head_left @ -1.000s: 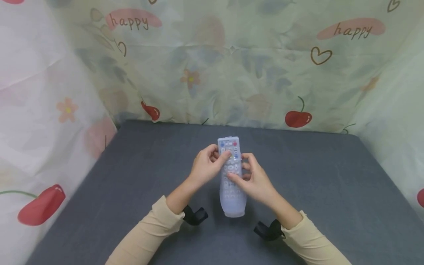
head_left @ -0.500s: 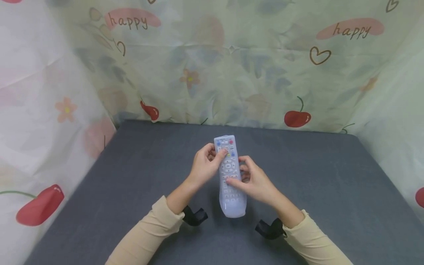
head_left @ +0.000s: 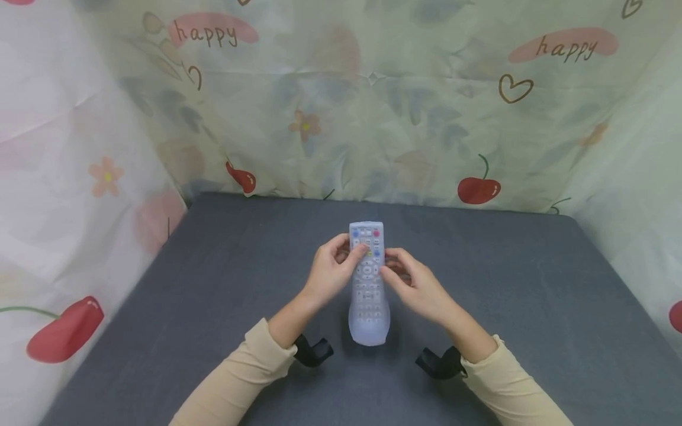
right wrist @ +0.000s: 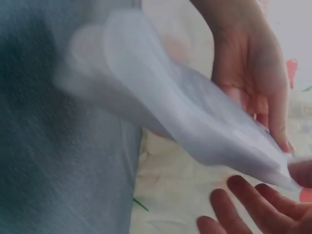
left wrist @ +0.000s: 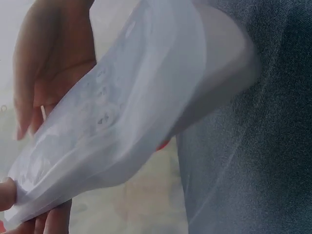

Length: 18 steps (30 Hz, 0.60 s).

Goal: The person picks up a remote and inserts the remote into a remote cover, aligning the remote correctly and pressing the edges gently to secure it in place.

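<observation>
A white remote control [head_left: 367, 328] with a milky translucent cover over its buttons is held up over the dark grey tabletop, its narrow top pointing away. My left hand [head_left: 330, 269] grips it near the top, thumb across the buttons and fingers behind the left edge. In the left wrist view, that thumb [left wrist: 7, 194] pinches the thin end. The right hand [head_left: 418, 284] is at the remote's right edge, thumb tip touching it. Seen from the right wrist, the right fingers [right wrist: 226, 209] spread loosely below the remote, apart from it. The remote's wide end looks blurred in both wrist views.
The dark grey tabletop [head_left: 240, 248] spreads around both hands. A patterned curtain [head_left: 341, 118] with cherries and flowers hangs behind it and along both sides. Black straps [head_left: 314, 352] are on both wrists, below beige sleeves [head_left: 240, 367].
The remote tilted slightly left, then came back upright, and its lower end moved a little left. My right thumb slid off the buttons to the right edge. The left hand keeps its grip.
</observation>
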{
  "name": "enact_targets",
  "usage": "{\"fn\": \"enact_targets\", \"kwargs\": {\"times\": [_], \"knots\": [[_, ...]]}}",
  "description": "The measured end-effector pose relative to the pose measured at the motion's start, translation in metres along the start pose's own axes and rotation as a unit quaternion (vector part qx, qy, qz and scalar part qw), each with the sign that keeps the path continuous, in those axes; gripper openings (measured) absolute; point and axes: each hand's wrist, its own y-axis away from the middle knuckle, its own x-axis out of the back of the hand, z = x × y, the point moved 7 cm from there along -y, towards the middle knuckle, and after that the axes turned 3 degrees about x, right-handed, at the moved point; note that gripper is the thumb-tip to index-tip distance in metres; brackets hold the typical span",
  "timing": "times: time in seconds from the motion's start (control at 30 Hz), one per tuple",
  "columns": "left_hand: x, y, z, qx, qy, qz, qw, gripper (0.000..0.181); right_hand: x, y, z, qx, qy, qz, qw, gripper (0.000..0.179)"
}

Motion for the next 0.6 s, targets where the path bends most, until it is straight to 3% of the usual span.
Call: {"fn": "enact_targets", "kwargs": {"times": [0.13, 0.37, 0.5, 0.6], "knots": [[-0.002, 0.0, -0.001, 0.004, -0.008, -0.01, 0.9999, 0.027, 0.013, -0.005, -0.003, 0.012, 0.026, 0.053, 0.9982, 0.026], [-0.001, 0.002, -0.001, -0.001, -0.02, 0.001, 0.9998, 0.028, 0.013, -0.009, -0.01, 0.034, 0.108, 0.073, 0.9909, 0.009], [-0.001, 0.004, -0.002, 0.015, 0.009, 0.01, 0.9998, 0.03, 0.011, -0.008, -0.016, 0.055, 0.187, 0.089, 0.9767, 0.005], [-0.001, 0.004, -0.006, 0.041, 0.036, 0.024, 0.9982, 0.03, 0.009, -0.007, -0.023, 0.076, 0.256, 0.104, 0.958, 0.008]]}}
